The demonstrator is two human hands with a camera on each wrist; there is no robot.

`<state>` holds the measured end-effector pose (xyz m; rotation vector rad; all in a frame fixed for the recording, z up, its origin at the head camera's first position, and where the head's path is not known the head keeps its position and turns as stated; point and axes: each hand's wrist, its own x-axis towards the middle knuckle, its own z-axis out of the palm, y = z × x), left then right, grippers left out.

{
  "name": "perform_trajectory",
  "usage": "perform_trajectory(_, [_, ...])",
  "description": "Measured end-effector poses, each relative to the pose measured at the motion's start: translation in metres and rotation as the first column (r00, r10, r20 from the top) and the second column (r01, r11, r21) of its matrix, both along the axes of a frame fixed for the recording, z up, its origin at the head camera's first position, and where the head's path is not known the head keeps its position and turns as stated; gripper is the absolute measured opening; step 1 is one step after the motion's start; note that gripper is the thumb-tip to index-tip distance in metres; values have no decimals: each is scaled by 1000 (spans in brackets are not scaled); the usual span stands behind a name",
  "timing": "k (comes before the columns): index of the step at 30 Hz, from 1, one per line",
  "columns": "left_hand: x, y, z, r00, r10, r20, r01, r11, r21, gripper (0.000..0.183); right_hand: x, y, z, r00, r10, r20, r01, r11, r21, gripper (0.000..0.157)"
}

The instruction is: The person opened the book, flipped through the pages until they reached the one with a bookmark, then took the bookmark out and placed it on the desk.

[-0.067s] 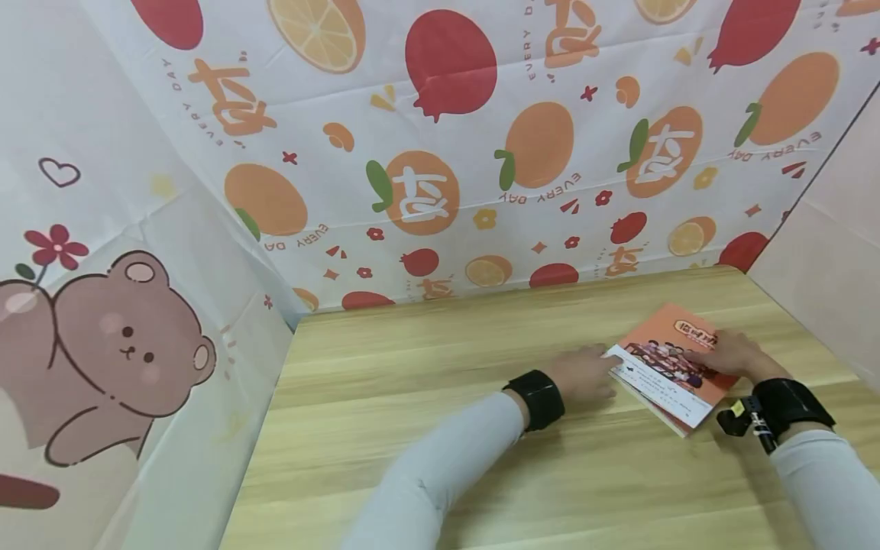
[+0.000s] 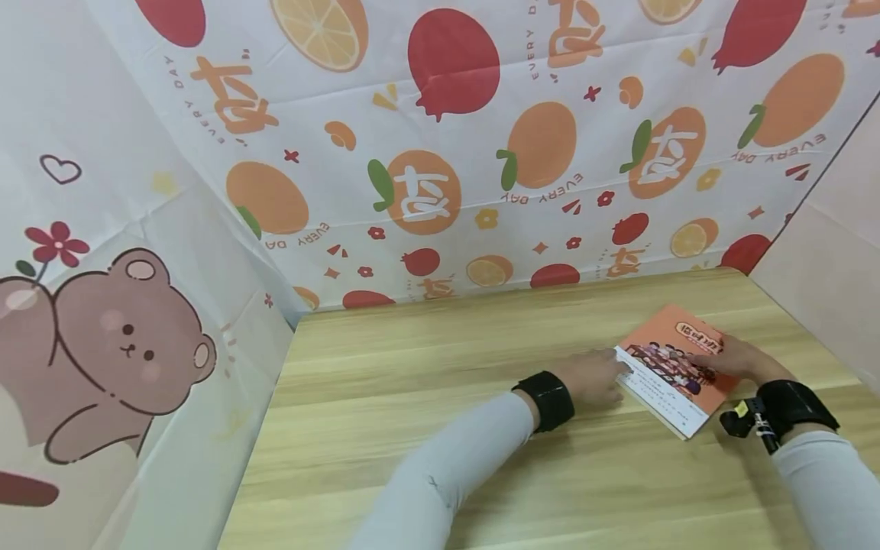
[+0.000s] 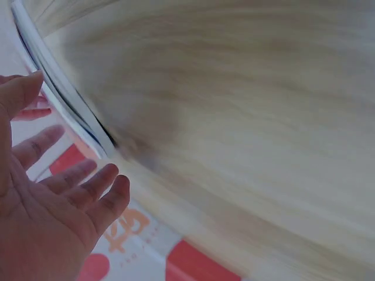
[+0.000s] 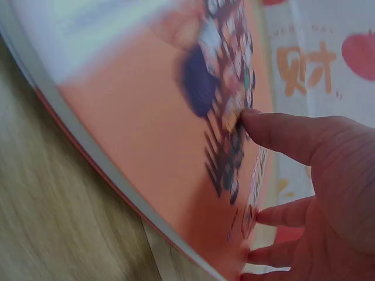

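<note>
An orange book [image 2: 677, 328] with a drawn group of figures and a white lower band lies slanted at the table's right side. My left hand [image 2: 593, 377] is at its left edge, a finger reaching over the white band. In the left wrist view, the fingers [image 3: 108, 205] are spread and loosely bent beside the page edges. On the book's right part rests my right hand [image 2: 736, 359]. The right wrist view shows its thumb [image 4: 281, 132] on the printed figures, with the extended fingertips at the cover's edge near the title.
The wood-grain table [image 2: 385, 382] meets a fruit-printed cloth wall [image 2: 440, 114] at the back. A side wall with a bear print [image 2: 137, 344] stands on the left, and a pale wall [image 2: 832, 260] rises close on the right.
My left hand has shifted slightly right along with the book's left edge. The white band, askew before, now lies flatter and more in line with the cover. My right hand stays nearly in place.
</note>
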<state>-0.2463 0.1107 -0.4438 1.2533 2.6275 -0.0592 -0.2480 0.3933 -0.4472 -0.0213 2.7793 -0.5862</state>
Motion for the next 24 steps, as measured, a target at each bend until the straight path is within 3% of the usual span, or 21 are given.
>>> perform_trajectory(3, [0, 15, -3, 1000, 14, -11, -14, 999, -35, 50, -1, 9, -3, 997, -6, 72, 9, 999, -37, 90])
perform_trajectory(8, [0, 26, -6, 989, 108, -105, -110, 994, -6, 36, -2, 4, -1, 999, 7, 34, -8, 999, 33, 89])
perform_trajectory(12, [5, 19, -4, 971, 122, -204, -131, 991, -34, 26, -2, -15, 1, 999, 45, 5, -46, 997, 66, 88])
perform_trajectory(19, [18, -12, 7, 968, 78, -238, -107, 988, -111, 48, -1, -58, -1, 984, 175, -44, -171, 982, 81, 84])
perform_trajectory(24, [26, -42, 10, 993, 0, -116, -14, 994, -113, 79, 0, -96, -6, 958, 261, -122, -248, 963, 109, 89])
